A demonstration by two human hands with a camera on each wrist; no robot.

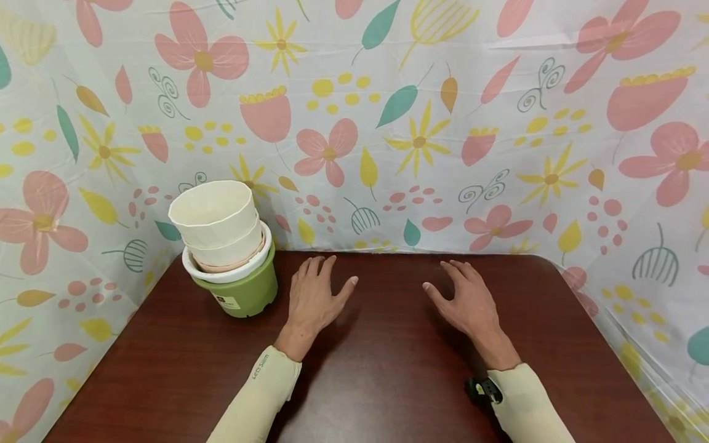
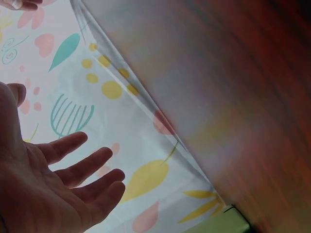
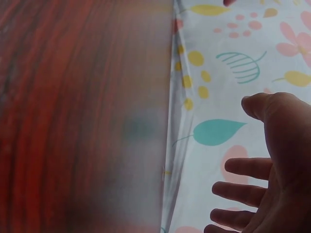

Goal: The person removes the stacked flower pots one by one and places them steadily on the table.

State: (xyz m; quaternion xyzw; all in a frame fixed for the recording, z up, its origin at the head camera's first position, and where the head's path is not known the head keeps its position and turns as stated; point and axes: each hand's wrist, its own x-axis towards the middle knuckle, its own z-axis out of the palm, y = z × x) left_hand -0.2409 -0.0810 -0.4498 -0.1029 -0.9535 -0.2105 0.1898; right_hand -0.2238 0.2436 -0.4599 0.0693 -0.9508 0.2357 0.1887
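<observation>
Beside pots (image 1: 226, 235), relaxed left grip (image 1: 313, 297)

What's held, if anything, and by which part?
Nothing is held: the left grip and right grip are empty, both apart from the pot stack.

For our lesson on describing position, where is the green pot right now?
In the head view, the green pot stands at the left of the table, toward its far edge, beside the left hand and under the stacked lighter pots.
</observation>
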